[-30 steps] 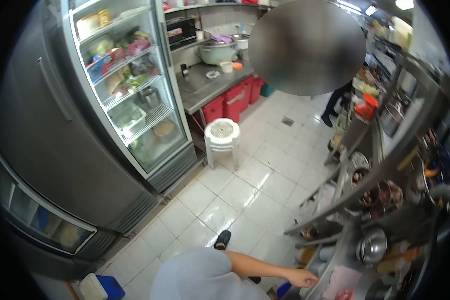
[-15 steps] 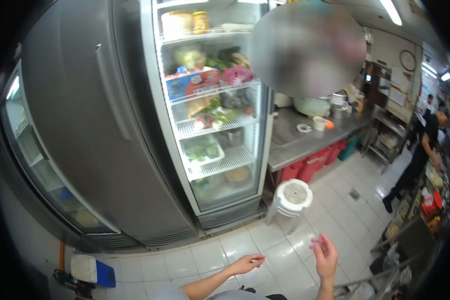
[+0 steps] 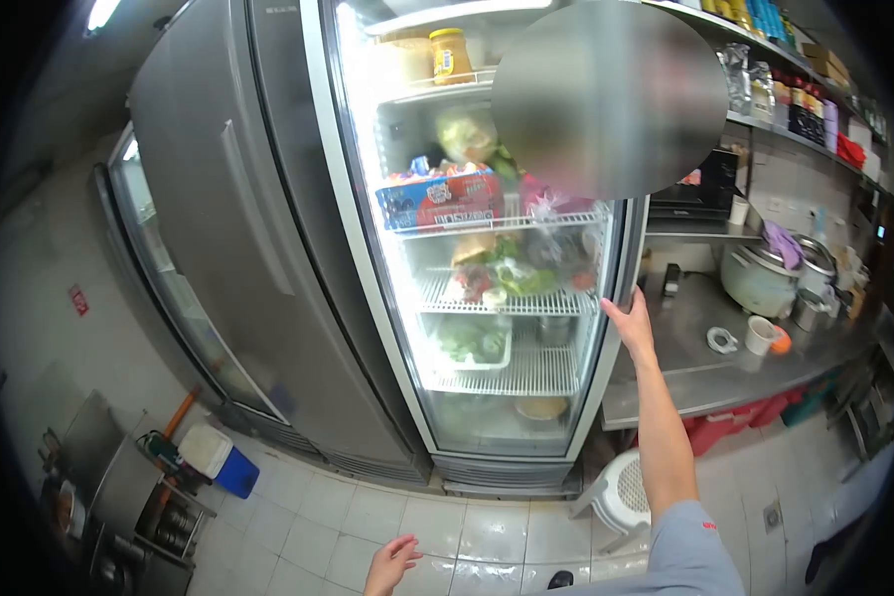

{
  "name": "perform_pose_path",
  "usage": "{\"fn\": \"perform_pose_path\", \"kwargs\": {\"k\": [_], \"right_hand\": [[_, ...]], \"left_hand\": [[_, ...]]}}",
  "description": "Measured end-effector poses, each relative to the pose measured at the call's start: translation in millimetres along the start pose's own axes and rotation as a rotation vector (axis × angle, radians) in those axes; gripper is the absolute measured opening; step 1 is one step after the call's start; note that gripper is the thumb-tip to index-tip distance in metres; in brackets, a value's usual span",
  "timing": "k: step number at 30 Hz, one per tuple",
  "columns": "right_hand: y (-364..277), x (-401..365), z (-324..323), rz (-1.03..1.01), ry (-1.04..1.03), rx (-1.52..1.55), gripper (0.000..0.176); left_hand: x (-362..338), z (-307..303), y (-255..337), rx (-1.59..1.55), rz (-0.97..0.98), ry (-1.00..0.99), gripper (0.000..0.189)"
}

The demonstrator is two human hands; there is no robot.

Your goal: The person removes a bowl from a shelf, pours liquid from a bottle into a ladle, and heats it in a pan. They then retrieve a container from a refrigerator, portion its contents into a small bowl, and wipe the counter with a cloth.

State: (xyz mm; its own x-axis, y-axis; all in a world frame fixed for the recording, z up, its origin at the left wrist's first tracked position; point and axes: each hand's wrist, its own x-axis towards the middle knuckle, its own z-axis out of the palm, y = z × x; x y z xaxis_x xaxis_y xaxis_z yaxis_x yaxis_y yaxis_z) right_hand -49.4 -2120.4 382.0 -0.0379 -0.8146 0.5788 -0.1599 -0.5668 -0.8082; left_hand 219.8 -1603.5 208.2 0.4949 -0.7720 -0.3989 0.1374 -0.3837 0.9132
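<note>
My right hand (image 3: 631, 323) is on the right edge of the glass fridge door (image 3: 607, 397), its thumb on the front of the frame and its fingers around the side. Behind the glass are shelves with a yellow-lidded jar (image 3: 451, 57), a red and blue box (image 3: 439, 202), leafy vegetables (image 3: 521, 278) and a white tub of greens (image 3: 472, 343). Low over the tiled floor, my left hand (image 3: 392, 564) holds nothing, its fingers loosely bent and apart. The door looks closed.
A tall grey fridge (image 3: 204, 248) stands to the left. At right, a steel counter (image 3: 656, 382) holds a rice cooker (image 3: 760, 278) and a white cup (image 3: 761, 335). Below it are a white stool (image 3: 616, 492) and red bins (image 3: 725, 422). A blue and white cooler (image 3: 223, 459) sits lower left.
My view has turned and come closer to the glass fridge. My right hand has risen from above the floor to the door's right edge. My left hand has moved lower and leftward in view.
</note>
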Motion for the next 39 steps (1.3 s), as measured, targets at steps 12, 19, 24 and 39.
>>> {"fn": "perform_pose_path", "kwargs": {"k": [12, 19, 24, 39], "right_hand": [[-33, -57, -44, -0.02, -0.022, 0.097, 0.058], [-76, -122, -119, -0.261, -0.77, 0.45, 0.016], [-116, -38, -106, -0.337, -0.653, 0.414, 0.021], [-345, 267, 167, -1.176, 0.371, -0.147, 0.053]], "left_hand": [[-46, 173, -49, 0.188, -0.111, -0.013, 0.048], [-37, 214, -28, 0.302, -0.024, 0.013, 0.07], [-56, 159, 22, 0.421, -0.259, 0.34, 0.078], [6, -110, -45, 0.099, 0.153, 0.994, 0.059]]}}
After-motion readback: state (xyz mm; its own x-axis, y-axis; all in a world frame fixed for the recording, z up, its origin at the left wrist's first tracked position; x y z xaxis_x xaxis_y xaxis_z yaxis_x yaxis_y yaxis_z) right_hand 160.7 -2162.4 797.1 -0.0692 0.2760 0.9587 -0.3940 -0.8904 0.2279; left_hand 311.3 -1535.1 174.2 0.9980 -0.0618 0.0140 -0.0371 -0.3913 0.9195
